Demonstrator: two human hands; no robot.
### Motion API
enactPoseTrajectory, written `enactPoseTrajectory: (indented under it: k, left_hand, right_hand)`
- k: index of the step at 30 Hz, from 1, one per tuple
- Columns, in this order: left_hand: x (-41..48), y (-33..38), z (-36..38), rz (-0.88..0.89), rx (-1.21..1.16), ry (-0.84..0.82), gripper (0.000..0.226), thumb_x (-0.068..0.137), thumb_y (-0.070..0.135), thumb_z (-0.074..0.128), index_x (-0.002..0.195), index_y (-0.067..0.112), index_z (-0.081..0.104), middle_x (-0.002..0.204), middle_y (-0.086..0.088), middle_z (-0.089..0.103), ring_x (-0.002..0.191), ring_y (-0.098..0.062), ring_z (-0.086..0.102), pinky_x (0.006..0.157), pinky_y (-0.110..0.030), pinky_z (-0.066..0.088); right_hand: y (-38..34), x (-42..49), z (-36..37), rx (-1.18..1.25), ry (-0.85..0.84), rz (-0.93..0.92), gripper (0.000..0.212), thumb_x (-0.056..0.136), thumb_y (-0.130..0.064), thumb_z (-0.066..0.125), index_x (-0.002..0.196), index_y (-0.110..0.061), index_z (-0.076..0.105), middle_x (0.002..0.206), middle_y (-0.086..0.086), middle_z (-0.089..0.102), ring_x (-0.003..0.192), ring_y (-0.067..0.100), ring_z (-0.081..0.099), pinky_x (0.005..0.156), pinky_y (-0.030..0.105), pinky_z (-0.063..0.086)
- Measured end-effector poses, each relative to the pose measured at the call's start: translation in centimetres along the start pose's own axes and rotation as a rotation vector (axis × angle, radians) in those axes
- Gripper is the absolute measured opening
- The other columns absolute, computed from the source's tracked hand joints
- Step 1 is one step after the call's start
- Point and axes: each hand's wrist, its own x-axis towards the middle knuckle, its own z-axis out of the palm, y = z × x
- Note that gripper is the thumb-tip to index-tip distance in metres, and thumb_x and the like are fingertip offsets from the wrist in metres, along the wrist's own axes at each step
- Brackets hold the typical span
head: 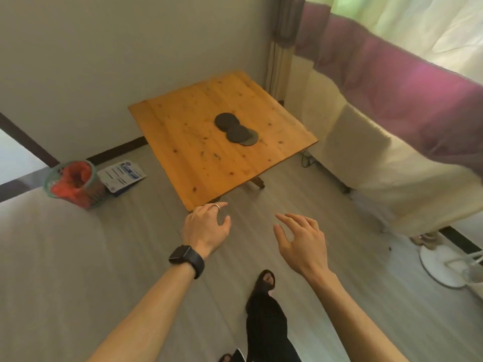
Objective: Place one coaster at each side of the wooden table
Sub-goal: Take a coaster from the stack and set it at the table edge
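Observation:
A square wooden table (pixel 198 152) stands ahead of me near the wall. Several round dark grey coasters (pixel 235 129) lie overlapping in a loose row near its middle. My left hand (pixel 206 226), with a ring and a black watch on the wrist, hovers just short of the table's near corner, fingers apart and holding nothing. To its right, my right hand (pixel 300 239) is out over the floor, also spread and bare. Both hands are well short of the coasters.
A cream sofa (pixel 379 163) with a purple throw runs along the right of the table. A green mesh bin (pixel 75 184) with an orange liner and a leaflet (pixel 121 176) sit on the floor at left. A fan base (pixel 444 265) stands at right.

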Motion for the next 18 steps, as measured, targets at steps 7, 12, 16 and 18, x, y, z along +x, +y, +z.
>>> enactPoseTrajectory:
  k: [7,12,16,18]
  left_hand:
    - [12.8,1.1,2.6,-0.101,-0.031,-0.029,0.039,0.091,0.041,0.054,0.128,0.03,0.06,0.129,0.008,0.063,0.121,-0.018,0.053,0.093,-0.036,0.049]
    - [21.3,2.4,3.9,-0.154,-0.019,-0.043,0.039,0.09,0.042,0.052,0.127,0.033,0.06,0.128,0.008,0.063,0.118,-0.018,0.054,0.089,-0.035,0.051]
    - [27.0,2.2,6.0,-0.186,-0.015,-0.075,0.041,0.089,0.042,0.052,0.128,0.032,0.059,0.129,0.007,0.063,0.115,-0.019,0.055,0.089,-0.035,0.05]
    - [29.5,2.0,7.1,-0.203,-0.013,-0.106,0.041,0.089,0.043,0.053,0.129,0.033,0.058,0.131,0.008,0.061,0.118,-0.019,0.053,0.091,-0.035,0.048]
  right_hand:
    - [1.6,14.1,1.6,0.001,-0.091,-0.041,0.042,0.096,-0.053,0.045,0.133,-0.037,0.06,0.134,-0.01,0.061,0.129,0.018,0.043,0.101,0.041,0.038]
    - [3.0,23.6,2.3,-0.027,-0.184,-0.05,0.043,0.096,-0.053,0.046,0.133,-0.036,0.059,0.134,-0.008,0.061,0.129,0.022,0.043,0.1,0.044,0.041]
    - [3.6,30.3,3.8,-0.037,-0.261,-0.028,0.044,0.096,-0.053,0.045,0.135,-0.037,0.057,0.135,-0.007,0.06,0.131,0.021,0.041,0.101,0.044,0.04]
    - [3.6,33.1,4.8,-0.039,-0.29,-0.016,0.045,0.096,-0.054,0.045,0.136,-0.036,0.056,0.137,-0.007,0.058,0.132,0.022,0.04,0.101,0.044,0.04]
